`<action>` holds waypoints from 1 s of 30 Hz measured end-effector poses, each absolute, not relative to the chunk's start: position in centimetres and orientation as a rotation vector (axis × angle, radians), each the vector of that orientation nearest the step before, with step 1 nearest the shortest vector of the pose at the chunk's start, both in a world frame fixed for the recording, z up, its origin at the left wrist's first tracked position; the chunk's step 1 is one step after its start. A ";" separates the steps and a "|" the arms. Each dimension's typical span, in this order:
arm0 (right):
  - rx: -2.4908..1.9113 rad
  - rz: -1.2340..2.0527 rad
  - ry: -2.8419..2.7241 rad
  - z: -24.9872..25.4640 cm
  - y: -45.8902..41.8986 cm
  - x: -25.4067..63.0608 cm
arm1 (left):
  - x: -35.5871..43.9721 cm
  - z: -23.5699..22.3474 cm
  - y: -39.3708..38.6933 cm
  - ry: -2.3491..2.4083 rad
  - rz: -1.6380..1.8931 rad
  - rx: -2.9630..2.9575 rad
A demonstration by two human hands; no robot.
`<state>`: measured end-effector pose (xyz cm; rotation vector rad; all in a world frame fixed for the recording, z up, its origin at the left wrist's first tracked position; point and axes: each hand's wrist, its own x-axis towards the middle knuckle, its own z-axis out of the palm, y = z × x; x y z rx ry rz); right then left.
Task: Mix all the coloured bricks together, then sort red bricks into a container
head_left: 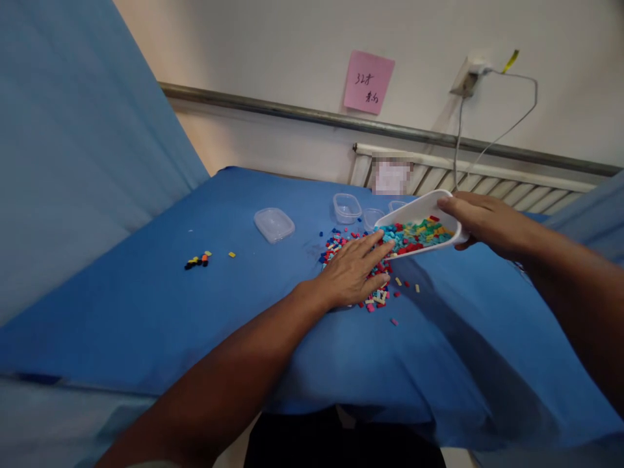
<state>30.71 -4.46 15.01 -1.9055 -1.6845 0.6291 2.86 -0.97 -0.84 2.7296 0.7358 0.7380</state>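
Note:
My right hand (487,218) grips the far end of a white oblong tub (423,207), thumb over its rim. The tub tilts down to the left, and small coloured pieces (419,235), mostly teal, green, yellow and red, lie inside it. Below its lower lip a loose heap of small coloured pieces (336,244) is spread on the blue cloth. My left hand (355,266) rests palm down over this heap, fingers spread and stretched toward the tub's lip. Part of the heap is hidden under that hand.
Clear plastic containers (347,208) stand behind the heap. A clear lid or shallow container (273,225) lies left of them. A few black, yellow and orange pieces (197,261) sit farther left on the blue-covered table (146,312). Behind are a radiator (517,185) and a hanging cable (458,143).

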 end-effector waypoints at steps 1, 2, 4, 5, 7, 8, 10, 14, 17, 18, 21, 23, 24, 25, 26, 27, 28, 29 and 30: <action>-1.899 0.626 -1.675 15.1 -4.4 30.6 | 2.9 -0.9 -0.9 0.724 0.757 2.740; -1.893 0.626 -1.666 15.1 -4.3 30.6 | 2.8 -0.9 -0.7 0.725 0.779 2.743; -1.888 0.637 -1.654 15.0 -4.4 30.5 | 2.5 -1.0 -0.5 0.757 0.839 2.730; -1.888 0.641 -1.649 14.9 -4.4 30.5 | 2.4 -1.0 -0.5 0.777 0.877 2.714; -1.885 0.656 -1.627 14.6 -4.6 30.5 | 2.2 -0.9 -0.5 0.780 0.939 2.690; -1.884 0.669 -1.608 14.4 -4.6 30.5 | 2.2 -0.9 -0.5 0.759 0.950 2.688; -1.882 0.673 -1.594 14.3 -4.6 30.4 | 2.3 -0.9 -0.7 0.705 0.936 2.699; -1.916 0.548 -1.684 14.6 -4.7 30.1 | 2.6 -1.2 -1.0 0.715 0.873 2.701; -1.929 0.575 -1.726 15.0 -4.6 29.7 | 2.6 -1.6 -0.8 0.755 0.829 2.686; -1.932 0.581 -1.735 15.1 -4.5 29.6 | 2.5 -1.7 -0.7 0.755 0.813 2.685; -1.932 0.574 -1.821 15.6 -4.2 29.2 | 2.5 -2.1 -0.4 0.709 0.790 2.691; -1.920 0.582 -1.890 15.9 -3.8 28.8 | 2.6 -2.2 -0.1 0.671 0.797 2.704; -1.917 0.581 -1.915 16.1 -3.6 28.5 | 2.6 -2.2 -0.1 0.657 0.797 2.711; -1.919 0.575 -1.935 16.3 -3.3 28.1 | 2.7 -2.2 0.0 0.648 0.791 2.718; -1.930 0.564 -1.952 16.5 -3.0 27.8 | 2.7 -2.1 0.0 0.643 0.781 2.723; -1.945 0.555 -1.970 16.8 -2.7 27.5 | 2.7 -1.9 0.0 0.644 0.770 2.725; -1.961 0.543 -1.984 17.1 -2.4 27.2 | 2.7 -1.7 0.1 0.650 0.759 2.727; -1.973 0.528 -1.993 17.3 -2.2 27.0 | 2.6 -1.5 0.1 0.660 0.748 2.731; -1.980 0.515 -1.995 17.6 -2.0 26.9 | 2.5 -1.4 0.1 0.675 0.736 2.738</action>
